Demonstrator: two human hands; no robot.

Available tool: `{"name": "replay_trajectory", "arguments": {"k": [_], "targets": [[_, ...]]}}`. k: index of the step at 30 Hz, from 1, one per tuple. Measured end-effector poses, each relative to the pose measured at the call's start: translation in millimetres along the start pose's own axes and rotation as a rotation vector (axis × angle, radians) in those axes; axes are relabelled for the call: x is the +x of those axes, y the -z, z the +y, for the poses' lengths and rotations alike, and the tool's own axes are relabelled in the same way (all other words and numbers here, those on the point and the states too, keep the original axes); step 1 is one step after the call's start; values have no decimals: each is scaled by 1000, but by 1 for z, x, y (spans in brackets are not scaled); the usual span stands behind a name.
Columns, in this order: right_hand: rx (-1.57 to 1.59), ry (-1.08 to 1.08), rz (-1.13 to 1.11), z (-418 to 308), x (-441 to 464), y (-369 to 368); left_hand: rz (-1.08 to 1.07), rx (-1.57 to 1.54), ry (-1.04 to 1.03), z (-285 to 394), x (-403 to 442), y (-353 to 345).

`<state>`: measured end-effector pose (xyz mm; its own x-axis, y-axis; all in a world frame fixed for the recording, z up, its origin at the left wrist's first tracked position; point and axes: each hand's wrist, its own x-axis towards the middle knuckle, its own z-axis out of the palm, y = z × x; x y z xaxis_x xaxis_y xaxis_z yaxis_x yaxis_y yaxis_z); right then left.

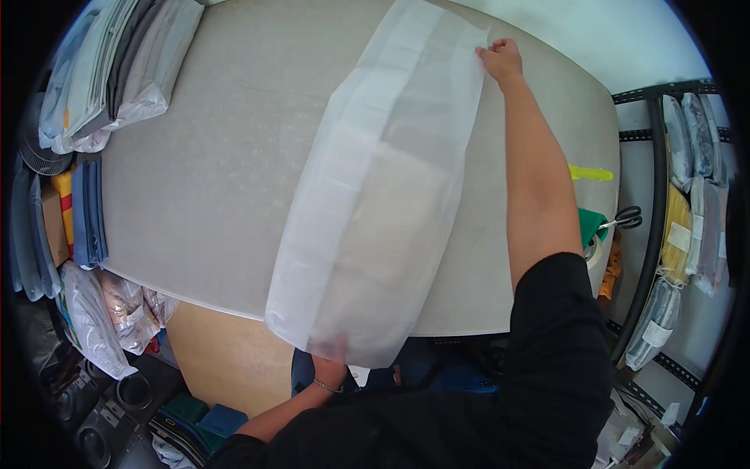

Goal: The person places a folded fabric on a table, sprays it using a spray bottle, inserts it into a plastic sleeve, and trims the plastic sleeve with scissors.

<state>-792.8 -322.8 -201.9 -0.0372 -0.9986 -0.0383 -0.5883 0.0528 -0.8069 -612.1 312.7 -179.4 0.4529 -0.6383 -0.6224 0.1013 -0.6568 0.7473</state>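
Observation:
A long translucent plastic bag (332, 203) lies lengthwise over the table, with a whiter strip along its left side. Through the film shows a pale, cream-coloured folded piece (398, 211), perhaps cloth. Up at the bag's far right corner, my right hand (504, 59) pinches the edge between closed fingers. My left hand (330, 369), with a bracelet at the wrist, is at the bag's near end, beyond the table's front edge. Its fingers show only dimly through the plastic and appear to grip the bag there.
The grey-covered table (211, 180) spreads under the bag. Bagged folded fabrics (133, 62) stand at its far left. Along the right edge are scissors (625, 217), a green item (591, 225) and a yellow strip (591, 173). A rack (652, 211) with packed fabrics stands right.

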Motion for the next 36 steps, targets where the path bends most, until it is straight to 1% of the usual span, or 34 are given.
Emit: {"name": "replay_trajectory", "arguments": {"k": [2, 3, 5, 6, 8, 10, 12, 13, 15, 16, 17, 19, 20, 22, 23, 24, 25, 26, 27, 29, 30, 31, 32, 33, 35, 36], "targets": [[-285, 135, 123, 8, 1, -13, 142, -52, -204, 4, 0, -10], [-284, 132, 120, -1, -7, -15, 143, -49, -201, 7, 0, -12], [-375, -27, 182, -17, -28, -13, 105, -162, -107, 13, 0, -13], [-380, -27, 176, -12, -36, -9, 106, -165, -100, 18, -2, -13], [-27, -237, -23, 0, -57, 12, 60, -236, -22, 27, -2, -12], [94, -337, -274, -6, -103, 32, 56, -229, -39, 23, -2, -12], [192, -413, -383, -16, -141, 39, 50, -222, -58, 20, -1, -14], [190, -414, -379, -19, -154, 38, 49, -230, -60, 20, 0, -15], [146, -338, -494, -19, -170, 34, 48, -233, -62, 13, 3, -15], [157, -239, -551, -3, -169, 32, 45, -201, -56, 6, 4, -15], [162, -243, -553, 14, -168, 30, 42, -168, -48, 3, 3, -14], [167, -127, -276, 34, -167, 27, 54, -206, -43, 11, 3, -17], [171, -126, -277, 32, -173, 26, 64, -248, -40, 15, 3, -20], [-163, -77, -66, 25, -199, 25, 77, -232, -66, 8, 5, -23], [-159, -79, -71, 25, -212, 26, 90, -220, -90, 4, 6, -25], [-33, 11, 40, 28, -227, 26, 97, -217, -87, 2, 7, -25], [93, 98, 150, 31, -245, 26, 56, -199, -92, 1, 8, -25], [179, 123, 174, 33, -270, 27, 16, -183, -97, 0, 9, -25], [264, 148, 200, 33, -299, 30, 21, -181, -95, 1, 10, -26], [431, 141, 223, 15, -378, 37, -5, -123, -33, 1, 9, -22], [355, 120, 203, 19, -423, 38, -6, -116, -35, -1, 7, -12], [388, 104, 124, 15, -468, 40, -113, -171, 43, -2, 6, 0], [339, 42, -9, 8, -513, 45, -224, -226, 121, -5, 7, 12], [352, -120, -225, 9, -557, 50, -234, -218, 118, -12, 8, 26], [244, -394, -684, -9, -606, 45, -101, -91, 64, -32, 16, 59], [247, -403, -669, -12, -618, 27, -24, -12, 21, -35, 23, 74]]}}
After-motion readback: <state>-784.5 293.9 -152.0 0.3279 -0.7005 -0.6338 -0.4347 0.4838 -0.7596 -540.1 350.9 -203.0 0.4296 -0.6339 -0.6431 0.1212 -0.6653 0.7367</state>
